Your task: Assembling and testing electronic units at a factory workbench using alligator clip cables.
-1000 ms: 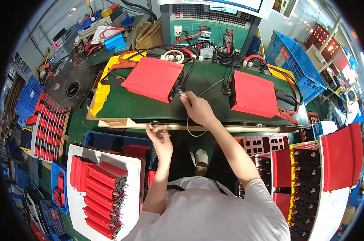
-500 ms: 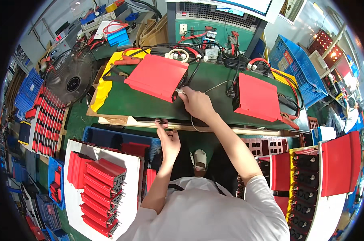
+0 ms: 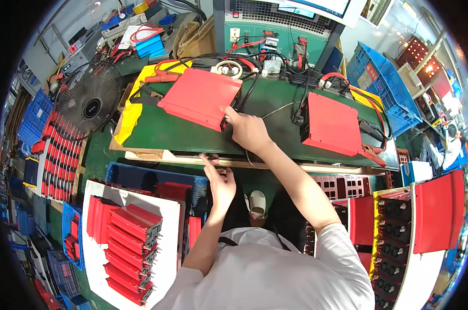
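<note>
On the green bench mat lies a red metal box [image 3: 200,98] with a dark end face, tilted slightly to the right. My right hand [image 3: 248,132] is at that end face, one finger over the top edge and the others curled against the end. Whatever those fingers grip is hidden behind them. A second red box [image 3: 332,124] rests further right, with a black plug and cable [image 3: 298,114] at its left end. My left hand [image 3: 221,188] is raised just in front of the bench edge, fingers apart. Its fingertips are beside a small dark object I cannot make out.
Cables with red clamps [image 3: 159,77] run along the back of the bench. A fan [image 3: 89,101] stands at the left. Red boxes [image 3: 133,243] line a white board at lower left; more units [image 3: 391,235] are at lower right. A blue crate [image 3: 384,88] stands back right.
My right hand has shifted slightly up and left, a finger now over the box's top edge. The pale connector seen at its fingertips is now hidden. My left hand has moved slightly right.
</note>
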### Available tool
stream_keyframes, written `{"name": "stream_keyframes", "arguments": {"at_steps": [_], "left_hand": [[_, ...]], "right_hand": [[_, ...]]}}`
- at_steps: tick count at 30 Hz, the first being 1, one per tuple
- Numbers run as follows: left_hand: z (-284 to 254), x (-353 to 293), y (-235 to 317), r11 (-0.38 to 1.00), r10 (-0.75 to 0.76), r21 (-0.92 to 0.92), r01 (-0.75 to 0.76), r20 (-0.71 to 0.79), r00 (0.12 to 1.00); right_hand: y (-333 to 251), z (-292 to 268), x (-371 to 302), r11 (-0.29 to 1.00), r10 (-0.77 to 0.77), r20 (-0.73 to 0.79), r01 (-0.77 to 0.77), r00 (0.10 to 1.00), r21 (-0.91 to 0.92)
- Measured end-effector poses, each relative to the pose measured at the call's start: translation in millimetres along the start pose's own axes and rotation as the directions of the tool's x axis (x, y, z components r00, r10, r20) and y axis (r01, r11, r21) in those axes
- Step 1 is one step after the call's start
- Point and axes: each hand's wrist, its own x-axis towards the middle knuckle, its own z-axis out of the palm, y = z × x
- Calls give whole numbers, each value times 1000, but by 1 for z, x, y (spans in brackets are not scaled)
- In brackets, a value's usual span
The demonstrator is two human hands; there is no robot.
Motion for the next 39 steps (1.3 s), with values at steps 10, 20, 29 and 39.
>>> {"name": "stream_keyframes", "arguments": {"at_steps": [10, 20, 29, 39], "left_hand": [[-11, 5, 1, 992, 47, 113, -49, 24, 999], [-15, 3, 5, 980, 59, 185, -69, 62, 996], [2, -2, 70, 958, 285, -4, -286, -49, 957], [79, 26, 151, 869, 428, -396, -296, 302, 852]], "right_hand": [[-6, -17, -19, 986, -56, -69, 44, 996, -160], [10, -93, -76, 996, 36, -251, -16, 967, 84], [-57, -209, -117, 747, 203, -403, 125, 893, 653], [-140, -282, -149, 134, -251, -507, 548, 825, 826]]}}
